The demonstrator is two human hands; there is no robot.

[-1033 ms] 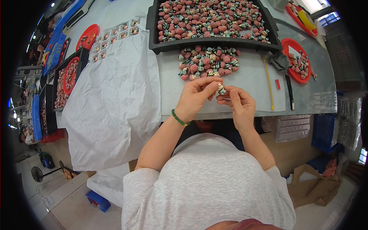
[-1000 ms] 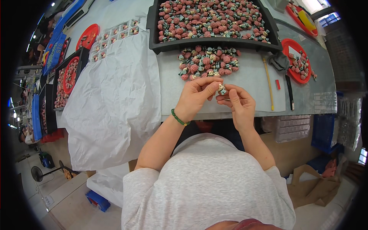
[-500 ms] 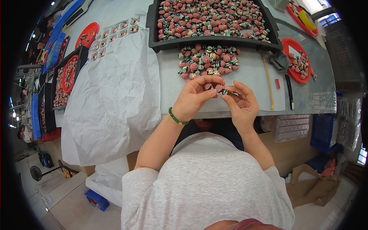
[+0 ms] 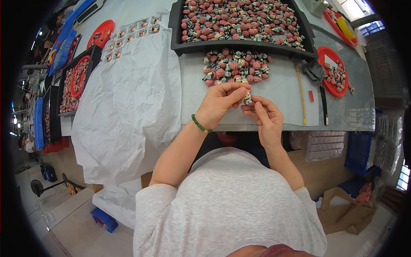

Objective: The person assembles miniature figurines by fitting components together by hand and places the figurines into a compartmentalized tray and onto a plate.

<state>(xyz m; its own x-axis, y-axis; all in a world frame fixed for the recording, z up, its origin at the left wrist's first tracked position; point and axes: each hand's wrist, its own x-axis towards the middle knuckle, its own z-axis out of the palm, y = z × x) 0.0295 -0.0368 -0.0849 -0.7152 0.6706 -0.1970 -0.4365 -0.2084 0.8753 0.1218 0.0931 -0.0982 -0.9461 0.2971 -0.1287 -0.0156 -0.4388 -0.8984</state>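
Observation:
A small painted figurine (image 4: pixel 248 99), pale-faced with a blue-grey body, is held upright just off the table's near edge. My left hand (image 4: pixel 223 102), a green bracelet on its wrist, is closed with thumb and fingers pinching the figurine's upper left. From the right, the curled fingers of my right hand (image 4: pixel 266 118) close on its lower side; their exact contact is partly hidden. Just beyond my hands lies a loose pile of similar figurines (image 4: pixel 234 65) with pink bumpy tops, on white paper.
Behind the pile stands a black tray (image 4: pixel 239 46) full of figurines. A red plate (image 4: pixel 327 54), a grey cloth (image 4: pixel 314 70) and a yellow stick (image 4: pixel 301 94) lie to the right. At left are crumpled white paper (image 4: pixel 128 103) and a compartment tray (image 4: pixel 136 31) holding figurines.
The figurine has turned from its pink bumpy side to its pale face. My right hand has shifted slightly lower and left, its thumb now nearer its fingers.

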